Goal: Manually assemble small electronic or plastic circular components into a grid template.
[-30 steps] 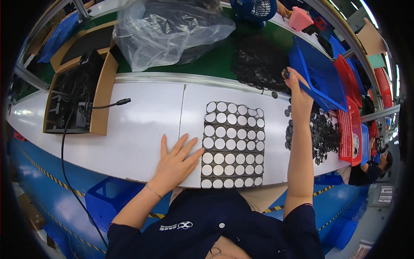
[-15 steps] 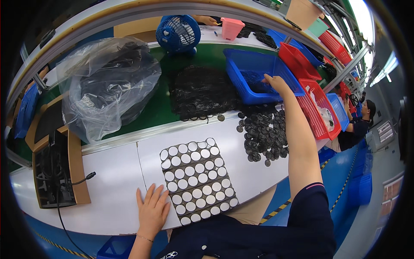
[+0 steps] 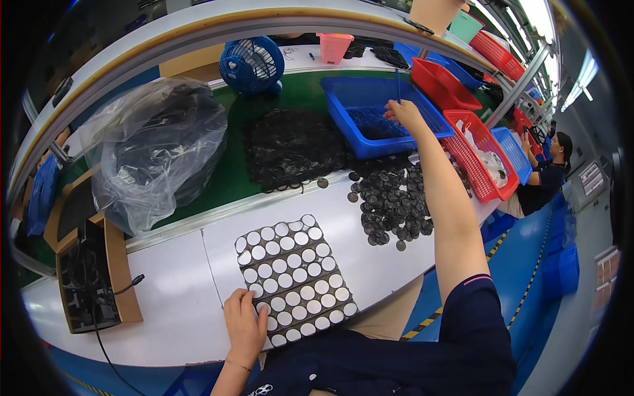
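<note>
My left hand (image 3: 244,325) rests on the white table with its fingers spread, fingertips touching the left edge of a dark sheet (image 3: 295,284) set with rows of white discs. My right arm stretches forward over the blue basket (image 3: 348,121). Its hand (image 3: 408,117) is closed around a thin blue stick (image 3: 398,83) that points up; whether it is a pen or another tool I cannot tell. Below that arm lies a loose pile of small black discs (image 3: 389,204).
Left of the basket sits a heap of black pieces (image 3: 290,146), then a large clear plastic bag (image 3: 155,155). An open cardboard box (image 3: 123,264) with cables stands at left. A blue fan (image 3: 251,65) is behind. Red baskets (image 3: 481,158) flank the right; a co-worker (image 3: 551,165) sits beyond.
My left hand has moved from beside the sheet to touch its left edge. Inside the basket area, my right hand has raised a thin blue stick. The whole view has shifted slightly.
</note>
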`<state>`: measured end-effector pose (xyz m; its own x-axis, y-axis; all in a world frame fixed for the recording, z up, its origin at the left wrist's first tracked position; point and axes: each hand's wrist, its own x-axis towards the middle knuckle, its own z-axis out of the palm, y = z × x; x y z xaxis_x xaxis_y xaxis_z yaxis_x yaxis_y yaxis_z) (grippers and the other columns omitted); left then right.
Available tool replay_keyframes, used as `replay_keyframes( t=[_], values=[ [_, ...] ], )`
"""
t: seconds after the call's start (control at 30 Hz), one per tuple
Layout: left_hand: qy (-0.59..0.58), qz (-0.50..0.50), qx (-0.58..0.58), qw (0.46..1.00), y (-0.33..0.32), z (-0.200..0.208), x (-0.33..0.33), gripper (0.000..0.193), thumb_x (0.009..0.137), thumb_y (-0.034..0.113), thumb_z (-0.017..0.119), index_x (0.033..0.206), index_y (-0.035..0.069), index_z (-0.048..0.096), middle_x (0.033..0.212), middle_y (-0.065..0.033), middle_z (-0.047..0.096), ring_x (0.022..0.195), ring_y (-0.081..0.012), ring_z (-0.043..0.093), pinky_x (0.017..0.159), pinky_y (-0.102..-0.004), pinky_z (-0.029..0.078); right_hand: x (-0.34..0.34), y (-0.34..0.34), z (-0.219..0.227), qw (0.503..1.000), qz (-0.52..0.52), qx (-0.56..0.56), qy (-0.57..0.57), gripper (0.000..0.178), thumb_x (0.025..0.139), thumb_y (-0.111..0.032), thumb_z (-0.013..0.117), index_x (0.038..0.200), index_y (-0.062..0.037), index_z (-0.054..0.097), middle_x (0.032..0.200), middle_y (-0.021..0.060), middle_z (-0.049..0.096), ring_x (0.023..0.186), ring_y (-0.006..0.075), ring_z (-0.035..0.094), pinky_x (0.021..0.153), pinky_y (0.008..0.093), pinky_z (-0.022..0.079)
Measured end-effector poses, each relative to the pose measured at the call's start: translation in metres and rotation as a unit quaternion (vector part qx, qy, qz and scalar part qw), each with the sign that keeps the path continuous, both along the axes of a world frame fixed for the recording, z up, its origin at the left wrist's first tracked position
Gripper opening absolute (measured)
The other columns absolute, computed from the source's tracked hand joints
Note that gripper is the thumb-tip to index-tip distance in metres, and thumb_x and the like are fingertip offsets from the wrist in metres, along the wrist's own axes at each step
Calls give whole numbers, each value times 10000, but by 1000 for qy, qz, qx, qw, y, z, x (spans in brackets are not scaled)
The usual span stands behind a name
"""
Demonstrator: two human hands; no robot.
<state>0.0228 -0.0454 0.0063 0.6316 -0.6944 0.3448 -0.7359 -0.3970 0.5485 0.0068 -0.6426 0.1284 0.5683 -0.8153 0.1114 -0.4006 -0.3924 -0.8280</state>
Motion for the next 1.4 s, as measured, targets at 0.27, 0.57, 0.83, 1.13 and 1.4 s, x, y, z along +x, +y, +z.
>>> replay_keyframes(
  t=[0.27, 0.57, 0.83, 1.13, 1.4],
  values=[
    [6, -20, 15, 1000, -11, 3, 1, 184, 812, 6, 710, 950, 16, 588, 1037, -161, 593, 969, -350, 570, 825, -436, 466, -9, -18, -11, 992, 33, -26, 117, 469, 983, -438, 537, 1196, -61, 717, 1169, 217, 711, 1173, 407, 640, 995, 513, 492],
    [66, -46, -22, 997, -18, 8, 4, 114, 874, 20, 674, 950, 18, 589, 929, -130, 630, 835, -318, 619, 731, -410, 501, -15, -6, -2, 997, 28, -73, 10, 521, 993, -487, 507, 1057, -41, 769, 1079, 211, 737, 1038, 422, 684, 951, 440, 509],
    [210, -62, -88, 972, -25, 30, -6, 90, 918, 23, 659, 968, 14, 584, 992, -120, 653, 728, -219, 640, 658, -321, 534, -20, 13, 8, 998, 2, -59, 28, 536, 995, -432, 532, 1040, 50, 761, 1077, 175, 756, 1017, 292, 714, 974, 380, 507],
    [401, -88, -236, 881, -47, 33, 1, 88, 945, 27, 654, 1021, 2, 617, 1161, -136, 648, 831, -123, 625, 734, -273, 524, -47, 137, 19, 931, 114, 237, -254, 324, 980, -149, 628, 1259, 16, 641, 714, -40, 502, 485, 10, 358, 406, 189, 252],
    [62, -273, -232, 932, -104, 90, -4, 187, 916, -1, 657, 1098, 12, 622, 1255, -185, 620, 1094, -267, 627, 964, -352, 497, -123, 326, -21, 867, 274, 414, -52, 184, 932, -252, 749, 982, -80, 706, 714, -56, 582, 507, 6, 417, 444, 198, 287]
  ],
)
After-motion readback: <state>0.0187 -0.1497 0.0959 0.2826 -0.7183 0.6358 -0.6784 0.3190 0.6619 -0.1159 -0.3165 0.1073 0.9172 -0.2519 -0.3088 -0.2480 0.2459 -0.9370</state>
